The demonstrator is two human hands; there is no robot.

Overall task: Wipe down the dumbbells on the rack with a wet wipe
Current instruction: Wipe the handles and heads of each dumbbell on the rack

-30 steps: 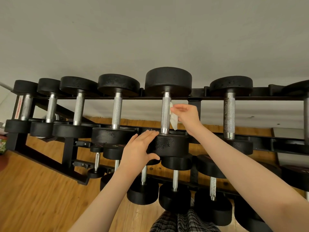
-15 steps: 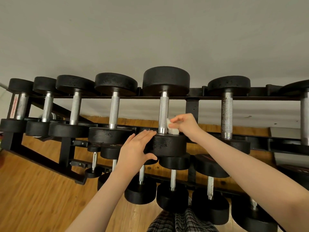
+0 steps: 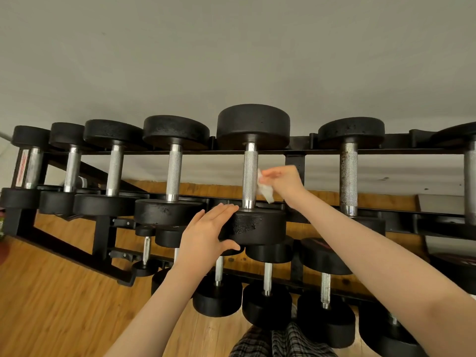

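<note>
Head camera: I look down on a black rack (image 3: pixel 296 152) that carries rows of dumbbells, with a grey wall behind it and a wood floor (image 3: pixel 46 305) below.
Left hand (image 3: pixel 206 233): my fingers lie straight and together against the near black end of the big dumbbell (image 3: pixel 251 176) in the middle of the top row, thumb spread along its lower edge; the hand holds nothing.
Right hand (image 3: pixel 283 180): my fingertips pinch a white wet wipe (image 3: pixel 264 188), and the hand is blurred.
Wet wipe: it is bunched between my fingers and sits just beside the right side of the dumbbell's metal handle; I cannot tell whether it touches the metal.
Big dumbbell: it rests across the top rails, its far end the largest in the row.
Other dumbbells: smaller ones line up to the left and more stand to the right; a lower row sits under my arms.
Bottom edge: checked fabric (image 3: pixel 280 341) shows.
</note>
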